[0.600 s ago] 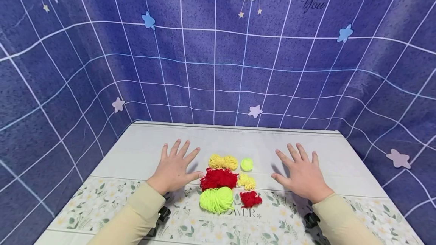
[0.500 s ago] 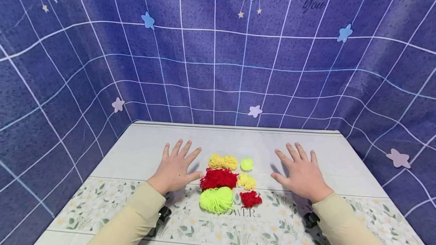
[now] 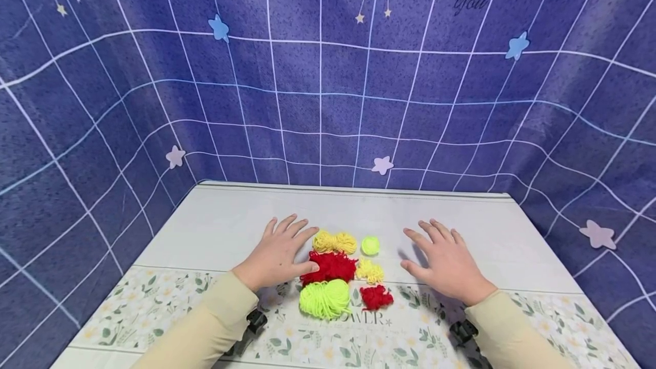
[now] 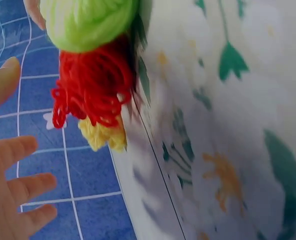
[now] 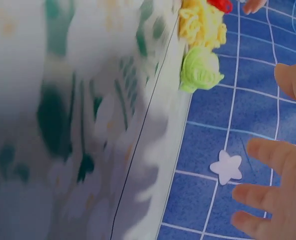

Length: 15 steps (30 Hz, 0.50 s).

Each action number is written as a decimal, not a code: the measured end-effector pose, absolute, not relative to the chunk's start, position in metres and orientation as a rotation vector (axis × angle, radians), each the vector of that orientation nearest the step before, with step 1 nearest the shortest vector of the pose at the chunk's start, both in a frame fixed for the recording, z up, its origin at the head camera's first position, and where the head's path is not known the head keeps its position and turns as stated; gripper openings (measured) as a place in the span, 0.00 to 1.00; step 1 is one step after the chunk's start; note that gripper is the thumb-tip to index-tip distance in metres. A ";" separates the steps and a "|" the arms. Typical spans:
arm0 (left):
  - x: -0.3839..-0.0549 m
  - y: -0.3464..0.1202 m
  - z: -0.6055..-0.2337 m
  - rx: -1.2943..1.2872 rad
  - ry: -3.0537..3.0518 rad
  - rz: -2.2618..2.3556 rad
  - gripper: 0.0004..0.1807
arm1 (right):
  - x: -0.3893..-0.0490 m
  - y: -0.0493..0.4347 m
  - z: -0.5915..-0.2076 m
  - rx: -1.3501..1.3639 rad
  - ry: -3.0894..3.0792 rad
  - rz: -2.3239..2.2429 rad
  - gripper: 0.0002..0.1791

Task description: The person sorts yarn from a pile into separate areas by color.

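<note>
My left hand (image 3: 277,252) hovers with spread, relaxed fingers at the left of a column of yarn. In the head view its thumb overlaps the red yarn bundle (image 3: 335,268); the left wrist view shows a gap between them. A yellow yarn skein (image 3: 335,242) lies behind the red one, a neon green skein (image 3: 324,300) in front. To the right lie a small green yarn ball (image 3: 370,245), a small yellow yarn bundle (image 3: 370,271) and a small red yarn bundle (image 3: 376,297). My right hand (image 3: 446,263), fingers apart and holding nothing, is right of these.
The yarn lies on a white table (image 3: 246,201) with a floral printed band (image 3: 287,346). A blue gridded curtain (image 3: 297,107) encloses the back and both sides. Dark wrist devices, such as the left one (image 3: 256,320), sit under each sleeve.
Both hands have moved inward toward the yarn, the left one further to the right. Their fingers have relaxed slightly. The head view has shifted a little; the yarn stays in place.
</note>
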<state>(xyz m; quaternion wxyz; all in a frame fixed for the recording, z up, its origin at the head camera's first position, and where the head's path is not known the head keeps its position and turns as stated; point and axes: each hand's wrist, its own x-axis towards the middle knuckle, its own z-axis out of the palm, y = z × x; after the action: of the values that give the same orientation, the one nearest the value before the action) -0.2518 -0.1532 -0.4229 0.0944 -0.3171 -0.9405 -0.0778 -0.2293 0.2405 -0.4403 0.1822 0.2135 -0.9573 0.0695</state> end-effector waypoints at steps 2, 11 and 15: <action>-0.251 -0.150 -0.422 -0.964 -2.794 -0.261 0.41 | -0.228 0.236 -0.440 0.627 -2.698 0.233 0.39; -0.248 -0.131 -0.425 -1.064 -2.821 -0.423 0.35 | -0.218 0.215 -0.442 0.864 -2.769 0.486 0.33; -0.249 -0.126 -0.428 -1.094 -2.885 -0.483 0.34 | -0.215 0.208 -0.446 0.990 -2.860 0.624 0.30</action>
<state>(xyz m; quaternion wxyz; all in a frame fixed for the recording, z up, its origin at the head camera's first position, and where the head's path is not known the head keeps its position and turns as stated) -0.2494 -0.1255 -0.4280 0.0095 -0.3503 -0.9237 -0.1547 -0.2149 0.2078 -0.4456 0.0258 0.3202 -0.9252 0.2018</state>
